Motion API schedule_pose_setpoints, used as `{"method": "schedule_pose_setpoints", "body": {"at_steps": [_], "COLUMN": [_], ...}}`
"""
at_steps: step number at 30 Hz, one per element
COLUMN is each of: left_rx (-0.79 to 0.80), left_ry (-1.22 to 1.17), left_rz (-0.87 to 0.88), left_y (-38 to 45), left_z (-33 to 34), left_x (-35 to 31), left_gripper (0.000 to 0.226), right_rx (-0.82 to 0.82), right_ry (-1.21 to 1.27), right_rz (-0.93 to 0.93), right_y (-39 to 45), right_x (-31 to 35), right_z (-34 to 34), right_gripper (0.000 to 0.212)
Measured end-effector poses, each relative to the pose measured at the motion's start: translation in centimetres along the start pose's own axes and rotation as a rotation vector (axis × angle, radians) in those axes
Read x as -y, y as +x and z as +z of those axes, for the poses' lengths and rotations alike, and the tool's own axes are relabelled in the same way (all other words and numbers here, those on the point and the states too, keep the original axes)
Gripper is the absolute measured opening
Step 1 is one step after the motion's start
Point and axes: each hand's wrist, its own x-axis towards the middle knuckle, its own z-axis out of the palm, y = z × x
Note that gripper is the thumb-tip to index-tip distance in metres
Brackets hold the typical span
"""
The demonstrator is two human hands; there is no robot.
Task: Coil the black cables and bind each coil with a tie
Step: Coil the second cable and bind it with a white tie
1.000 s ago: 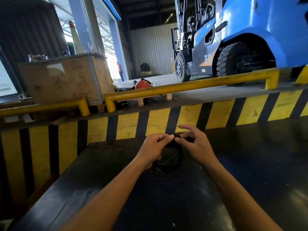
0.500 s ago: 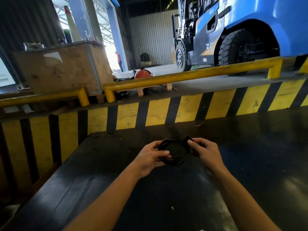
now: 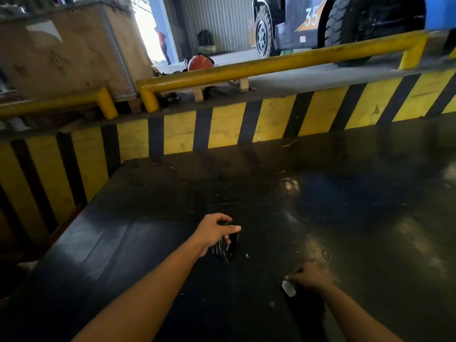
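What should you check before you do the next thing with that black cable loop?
1. Coil held: ok. The left hand grips the black cable coil above the dark table.
2. Coil still looped: ok, the turns lie together.
3. Tie around the coil: cannot tell, it is dark and partly hidden by fingers.
4. Right hand free: cannot tell. It rests low on the table beside a small white piece, and is blurred.
5. Space to put the coil down: ok, bare table lies ahead of the hands.
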Motion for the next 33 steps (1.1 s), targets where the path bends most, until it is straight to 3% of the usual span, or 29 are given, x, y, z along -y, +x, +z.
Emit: {"method": "schedule_pose_setpoints", "body": {"at_steps": [5, 9, 13, 15, 19, 21, 27, 30, 33], "left_rx": [0.011, 0.055, 0.115, 0.144, 0.214, 0.280, 0.317, 0.289, 0.286], "left_ry": [-0.019, -0.135, -0.165, -0.158, -0.186, -0.217, -0.227, -0.216, -0.251], "left_rz": [-0.050, -0.086, -0.053, -0.025, 0.033, 0.088, 0.250, 0.292, 0.309], "left_y": [-0.1, -0.4, -0.6, -0.6, -0.8, -0.9, -0.9, -0.6, -0.5], "left_z": [-0.2, -0.1, 0.2, 0.3, 0.7, 0.9, 0.8, 0.4, 0.0], "left_x": [0.8, 0.3, -0.2, -0.7, -3.2, -5.0, -8.9, -9.9, -10.8], "left_gripper": [0.047, 0.044, 0.040, 0.032, 0.027, 0.036, 0.020, 0.021, 0.021], "right_rx": [0.024, 0.044, -0.034, -0.111, -0.156, -0.175, -0.394, -0.458, -0.398], "right_ry": [-0.022, -0.028, 0.439, 0.669, 0.900, 0.907, 0.642, 0.501, 0.306], "right_rz": [-0.007, -0.022, -0.042, -0.132, -0.354, -0.474, -0.739, -0.813, -0.864], "right_y": [0.4, 1.0, 0.8, 0.0, -2.3, -3.5, -5.7, -6.3, -6.8], "right_x": [0.1, -0.1, 2.0, 4.3, 9.2, 11.1, 14.0, 14.5, 14.8], "right_z": [0.8, 1.7, -0.4, -2.9, -7.7, -9.2, -11.7, -12.8, -13.8], "right_gripper": [0.027, 0.014, 0.012, 0.006, 0.022, 0.021, 0.007, 0.012, 0.034]}}
